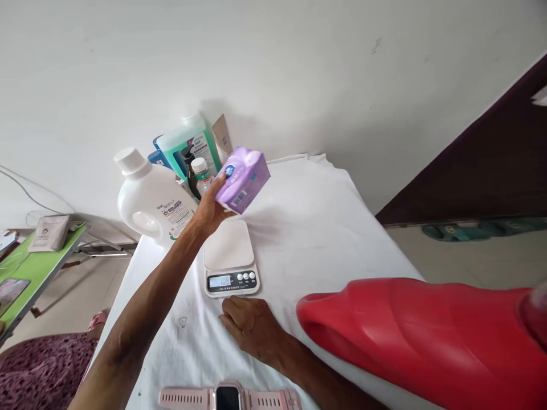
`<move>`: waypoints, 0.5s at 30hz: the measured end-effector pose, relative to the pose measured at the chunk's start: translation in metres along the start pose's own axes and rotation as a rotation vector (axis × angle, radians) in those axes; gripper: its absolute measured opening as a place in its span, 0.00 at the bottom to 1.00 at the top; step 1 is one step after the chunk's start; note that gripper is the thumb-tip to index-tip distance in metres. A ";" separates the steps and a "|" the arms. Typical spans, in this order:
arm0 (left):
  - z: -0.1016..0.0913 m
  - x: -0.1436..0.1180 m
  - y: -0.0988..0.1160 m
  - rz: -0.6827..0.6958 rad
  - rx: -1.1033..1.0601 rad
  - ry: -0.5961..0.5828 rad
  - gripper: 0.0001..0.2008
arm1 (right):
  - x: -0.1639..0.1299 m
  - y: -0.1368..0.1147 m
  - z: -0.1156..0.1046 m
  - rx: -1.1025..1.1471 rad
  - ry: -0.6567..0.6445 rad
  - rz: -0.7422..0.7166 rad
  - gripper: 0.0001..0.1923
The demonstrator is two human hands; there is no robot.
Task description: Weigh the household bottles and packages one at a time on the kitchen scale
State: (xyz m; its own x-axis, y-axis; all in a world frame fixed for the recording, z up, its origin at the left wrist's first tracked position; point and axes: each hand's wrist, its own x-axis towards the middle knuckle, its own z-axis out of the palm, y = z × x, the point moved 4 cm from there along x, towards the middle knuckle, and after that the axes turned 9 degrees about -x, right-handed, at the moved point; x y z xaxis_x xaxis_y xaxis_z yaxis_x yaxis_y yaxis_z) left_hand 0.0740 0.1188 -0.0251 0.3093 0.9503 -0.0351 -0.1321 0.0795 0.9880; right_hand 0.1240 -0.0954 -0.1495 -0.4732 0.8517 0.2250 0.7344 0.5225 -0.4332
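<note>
A purple tissue pack [248, 179] is gripped at its left end by my left hand [209, 208], held above the back of a white kitchen scale [228, 245]. The scale's display is lit and seems to read 109. My right hand [248, 322] rests closed on the cloth just in front of the scale, its fingers curled under and partly hidden. Whether anything is inside it does not show. Nearer to me lies a pink smartwatch [228, 396] with its strap spread out.
A white detergent jug [145, 196], a green liquid bottle [188, 145] and smaller bottles stand at the table's back left. A large red plastic object [410, 336] covers the right front. To the left are a green folding table [38, 273] and a person's patterned clothing [47, 370].
</note>
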 end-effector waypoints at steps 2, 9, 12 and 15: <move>0.014 0.026 0.010 0.215 0.267 0.119 0.31 | 0.000 0.000 -0.001 0.001 0.001 -0.002 0.08; 0.040 0.096 0.035 0.494 0.861 0.310 0.34 | 0.000 0.000 0.000 0.024 0.064 0.000 0.07; 0.042 0.114 0.022 0.459 1.000 0.272 0.34 | 0.000 0.000 0.000 0.027 0.090 0.012 0.08; 0.042 0.122 0.005 0.421 1.116 0.224 0.32 | 0.000 0.000 0.000 0.007 0.105 -0.007 0.08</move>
State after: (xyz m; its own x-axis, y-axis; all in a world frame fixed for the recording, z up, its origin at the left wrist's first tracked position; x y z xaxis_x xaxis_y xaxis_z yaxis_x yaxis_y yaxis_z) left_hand 0.1509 0.2228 -0.0180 0.2536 0.8791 0.4035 0.7353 -0.4463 0.5102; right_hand 0.1237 -0.0952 -0.1489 -0.4244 0.8477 0.3181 0.7277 0.5284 -0.4374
